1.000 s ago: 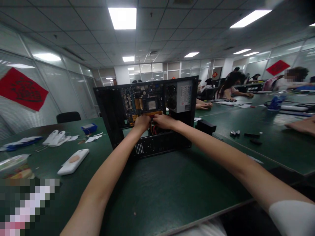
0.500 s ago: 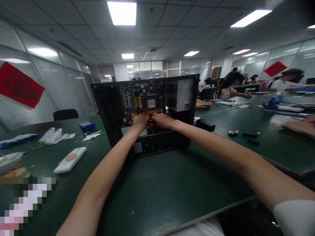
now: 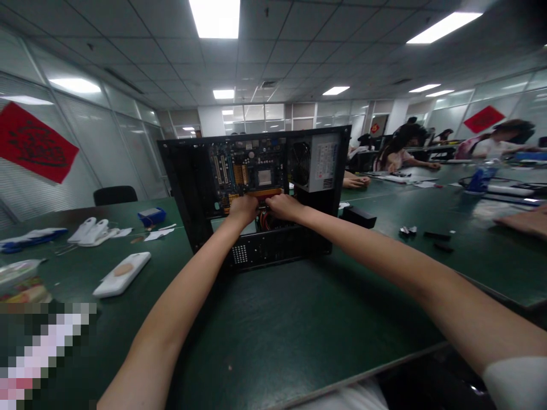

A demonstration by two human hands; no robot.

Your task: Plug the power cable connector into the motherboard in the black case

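An open black computer case (image 3: 192,188) stands upright on the green table (image 3: 299,319), its blue motherboard (image 3: 245,171) facing me, with a fan and a grey power supply (image 3: 320,165) at the upper right. Both my arms reach into it. My left hand (image 3: 243,208) and my right hand (image 3: 282,206) sit side by side at the lower edge of the motherboard, fingers curled over an orange strip (image 3: 269,192) there. Red cables (image 3: 265,221) show just below my hands. What the fingers grip is hidden.
A white phone-shaped case (image 3: 122,274) lies left of me, with white pieces (image 3: 92,230) and a blue box (image 3: 151,215) further back. A black box (image 3: 359,216) and small dark parts (image 3: 431,234) lie to the right. Other people sit at tables at right; someone's hand (image 3: 523,219) rests nearby.
My hands stay at the same spot on the motherboard's lower edge. The view has shifted slightly, so the case looks a little nearer and higher.
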